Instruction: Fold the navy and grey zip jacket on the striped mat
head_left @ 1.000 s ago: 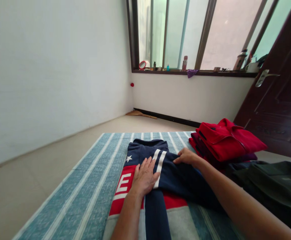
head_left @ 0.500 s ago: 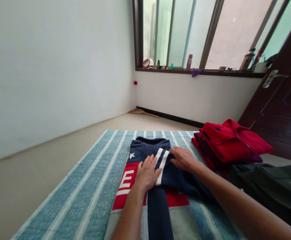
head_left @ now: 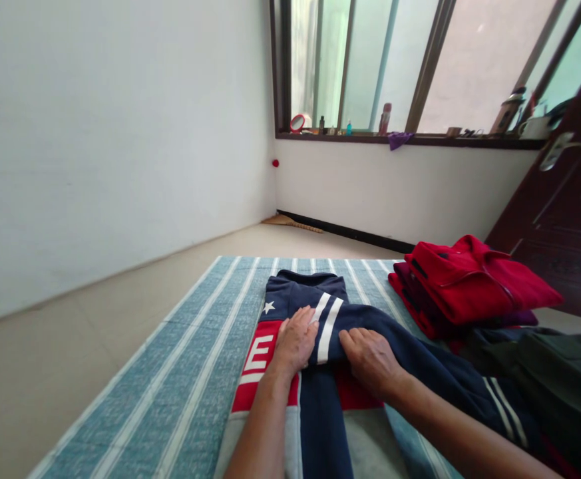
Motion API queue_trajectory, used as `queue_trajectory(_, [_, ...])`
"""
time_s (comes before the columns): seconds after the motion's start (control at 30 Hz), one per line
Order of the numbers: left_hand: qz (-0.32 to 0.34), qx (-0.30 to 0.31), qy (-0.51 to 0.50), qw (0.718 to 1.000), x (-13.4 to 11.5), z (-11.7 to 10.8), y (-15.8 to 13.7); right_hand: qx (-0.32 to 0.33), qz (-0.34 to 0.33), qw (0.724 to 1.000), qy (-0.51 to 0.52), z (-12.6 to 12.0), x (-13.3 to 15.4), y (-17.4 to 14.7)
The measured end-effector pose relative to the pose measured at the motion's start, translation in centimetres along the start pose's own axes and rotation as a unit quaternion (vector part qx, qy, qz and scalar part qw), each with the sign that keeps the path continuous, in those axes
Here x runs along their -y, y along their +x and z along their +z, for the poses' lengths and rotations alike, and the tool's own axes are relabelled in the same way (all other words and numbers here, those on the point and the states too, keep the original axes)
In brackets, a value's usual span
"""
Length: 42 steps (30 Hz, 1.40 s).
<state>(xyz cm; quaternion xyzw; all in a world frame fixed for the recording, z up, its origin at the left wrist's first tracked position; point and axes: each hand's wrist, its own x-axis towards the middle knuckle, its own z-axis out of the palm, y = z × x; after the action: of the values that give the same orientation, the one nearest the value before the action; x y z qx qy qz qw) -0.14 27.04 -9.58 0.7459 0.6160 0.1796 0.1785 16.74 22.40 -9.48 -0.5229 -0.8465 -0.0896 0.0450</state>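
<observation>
A navy, red and grey sweatshirt (head_left: 303, 303) with a white star and white stripes lies on a blue striped mat (head_left: 190, 359). My left hand (head_left: 296, 341) presses flat on its chest, by the red panel with a white letter. My right hand (head_left: 370, 359) rests flat on the navy sleeve (head_left: 444, 372), which runs off to the right. Both hands lie on the cloth with fingers together, gripping nothing.
A stack of folded red and purple clothes (head_left: 470, 283) sits at the mat's far right corner. A dark green garment (head_left: 560, 366) lies to the right. Behind it stands a brown door (head_left: 564, 219). The window sill (head_left: 400, 138) holds several small bottles. Bare floor (head_left: 70, 332) lies left.
My right hand has slid back toward me along the sleeve, from near the collar to the middle of the shirt. More of the sleeve shows, stretched out right. My left hand stayed put.
</observation>
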Motion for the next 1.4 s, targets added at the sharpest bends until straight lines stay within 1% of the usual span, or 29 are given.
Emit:
queue_trajectory(0.17, [-0.002,0.014,0.017,1.0,-0.1,-0.1,-0.1,0.004,-0.026,1.0,-0.003,0.1,-0.1,-0.2])
queue_trajectory(0.27, [0.005,0.014,0.024,1.0,0.1,0.1,-0.1,0.016,-0.021,1.0,0.007,0.2,0.1,-0.5])
queue_trajectory(0.33, [0.012,0.013,0.026,1.0,0.3,0.2,-0.2,0.03,-0.018,0.999,0.024,-0.4,0.0,-0.5])
queue_trajectory(0.37, [0.015,0.013,0.027,0.999,0.3,0.3,-0.2,0.038,-0.015,0.998,0.042,-0.8,-0.1,-0.5])
queue_trajectory(0.43, [0.022,0.018,0.028,0.999,0.4,0.3,-0.3,0.058,-0.01,0.992,0.111,-2.0,-0.7,-0.1])
queue_trajectory(0.5, [0.024,0.024,0.026,0.999,0.3,0.3,-0.4,0.067,0.003,0.977,0.204,-3.0,-1.7,1.0])
queue_trajectory(0.53, [0.022,0.027,0.025,0.999,0.2,0.2,-0.4,0.059,0.021,0.972,0.228,-3.3,-2.3,1.8])
queue_trajectory(0.57, [0.02,0.028,0.024,0.999,0.1,0.2,-0.5,0.041,0.052,0.972,0.227,-3.4,-2.9,2.8])
queue_trajectory(0.6, [0.018,0.029,0.024,0.999,0.1,0.1,-0.5,0.027,0.091,0.972,0.213,-3.3,-3.4,3.9])
queue_trajectory(0.63, [0.016,0.029,0.024,0.999,0.0,0.0,-0.5,0.026,0.134,0.969,0.205,-3.0,-3.9,5.0])
queue_trajectory(0.67, [0.016,0.03,0.025,0.999,0.0,-0.1,-0.6,0.04,0.17,0.962,0.211,-2.6,-4.4,6.2])
queue_trajectory(0.7, [0.016,0.031,0.025,0.999,0.0,-0.1,-0.6,0.054,0.185,0.956,0.22,-2.2,-4.8,7.3])
queue_trajectory(0.8, [0.016,0.035,0.025,0.999,-0.1,-0.2,-0.7,0.093,0.201,0.941,0.254,-1.1,-5.6,10.2])
queue_trajectory(0.9, [0.013,0.038,0.023,0.999,-0.1,-0.1,-0.9,0.12,0.217,0.921,0.301,-0.9,-6.2,11.8])
queue_trajectory(1.0, [0.005,0.03,0.015,0.999,-0.1,0.0,-0.9,0.14,0.226,0.892,0.365,-1.3,-6.4,12.5])
queue_trajectory(1.07, [0.0,0.023,0.008,1.0,-0.1,0.0,-1.0,0.16,0.227,0.868,0.411,-1.6,-6.5,12.5])
queue_trajectory(1.23, [-0.005,0.024,0.004,1.0,-0.2,0.1,-1.1,0.254,0.204,0.803,0.499,-1.8,-6.7,12.5])
queue_trajectory(1.3, [-0.003,0.025,0.005,1.0,-0.2,0.1,-1.1,0.263,0.203,0.79,0.515,-1.6,-6.7,12.6])
queue_trajectory(1.4, [-0.002,0.025,0.007,1.0,-0.2,0.0,-1.1,0.248,0.203,0.78,0.537,-1.4,-6.6,12.8])
